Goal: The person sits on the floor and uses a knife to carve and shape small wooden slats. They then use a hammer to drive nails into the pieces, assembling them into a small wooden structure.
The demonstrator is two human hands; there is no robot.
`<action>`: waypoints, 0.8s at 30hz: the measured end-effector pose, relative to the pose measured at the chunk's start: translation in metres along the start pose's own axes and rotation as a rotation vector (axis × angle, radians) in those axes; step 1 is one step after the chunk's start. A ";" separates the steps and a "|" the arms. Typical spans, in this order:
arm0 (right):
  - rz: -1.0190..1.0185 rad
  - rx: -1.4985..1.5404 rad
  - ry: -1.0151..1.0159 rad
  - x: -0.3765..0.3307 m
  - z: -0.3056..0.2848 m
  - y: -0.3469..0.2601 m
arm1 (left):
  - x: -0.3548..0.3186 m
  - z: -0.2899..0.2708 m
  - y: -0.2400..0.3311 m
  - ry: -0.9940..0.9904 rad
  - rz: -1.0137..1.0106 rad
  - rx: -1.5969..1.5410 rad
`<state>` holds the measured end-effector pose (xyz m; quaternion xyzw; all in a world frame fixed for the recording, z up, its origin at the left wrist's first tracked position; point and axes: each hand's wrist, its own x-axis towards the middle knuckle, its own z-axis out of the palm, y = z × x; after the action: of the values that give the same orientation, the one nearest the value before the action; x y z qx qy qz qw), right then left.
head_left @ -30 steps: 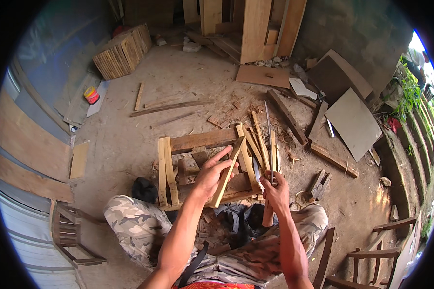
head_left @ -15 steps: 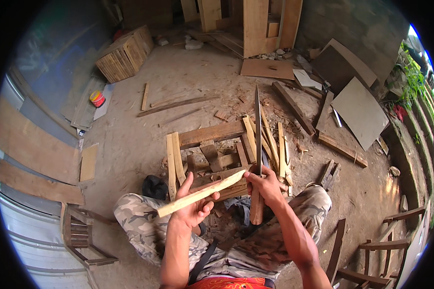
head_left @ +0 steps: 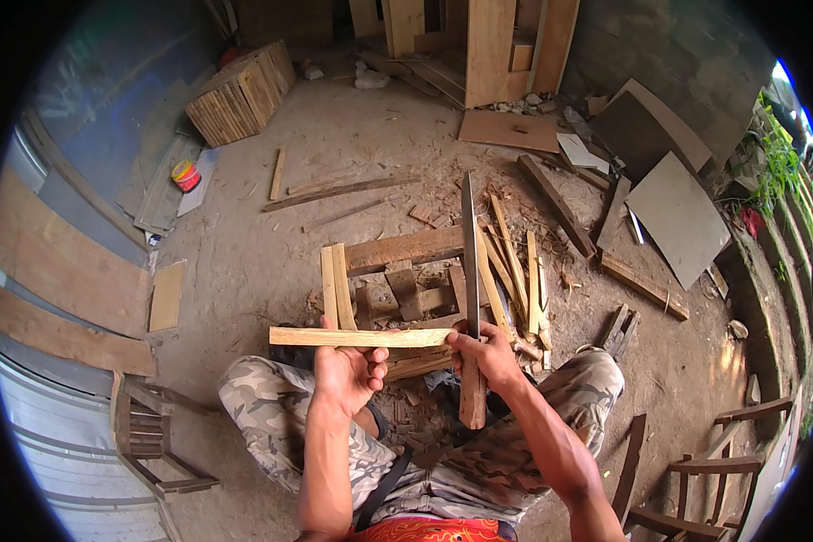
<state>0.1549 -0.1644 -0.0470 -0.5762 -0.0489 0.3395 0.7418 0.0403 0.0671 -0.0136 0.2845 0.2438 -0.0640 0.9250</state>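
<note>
My left hand (head_left: 345, 370) grips a pale wooden strip (head_left: 361, 338) held level across my lap. My right hand (head_left: 485, 354) is closed on the wooden handle of a long dark blade (head_left: 470, 244) that points straight up, away from me; its thumb and fingertips touch the strip's right end. Below both hands are my knees in camouflage trousers (head_left: 271, 397). Just beyond the hands, on the dirt floor, lie a stack of wooden blocks (head_left: 405, 291) and several split strips (head_left: 515, 266).
Wood chips and offcuts litter the dirt floor. A slatted wooden crate (head_left: 241, 92) stands at the far left, planks (head_left: 490, 45) lean at the back, flat boards (head_left: 677, 217) lie at right. Chair frames sit at lower left (head_left: 144, 434) and lower right (head_left: 696, 470). A small red and yellow tin (head_left: 186, 175) lies at left.
I lifted the wooden strip from the pile toward me and turned it from steep to level. The blade came upright beside it, and both hands drew close together.
</note>
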 end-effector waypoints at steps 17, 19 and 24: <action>-0.034 -0.030 0.276 0.008 -0.021 0.003 | 0.023 0.081 -0.005 -0.133 0.904 -0.151; -0.060 0.001 0.306 0.008 -0.029 -0.001 | 0.033 0.087 -0.018 -0.203 1.023 -0.053; -0.061 0.061 0.397 0.005 -0.042 -0.005 | 0.058 0.094 -0.049 -0.375 1.383 0.330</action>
<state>0.1804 -0.1971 -0.0581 -0.6073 0.0914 0.1978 0.7640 0.1176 -0.0250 0.0014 0.4930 -0.1665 0.4506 0.7254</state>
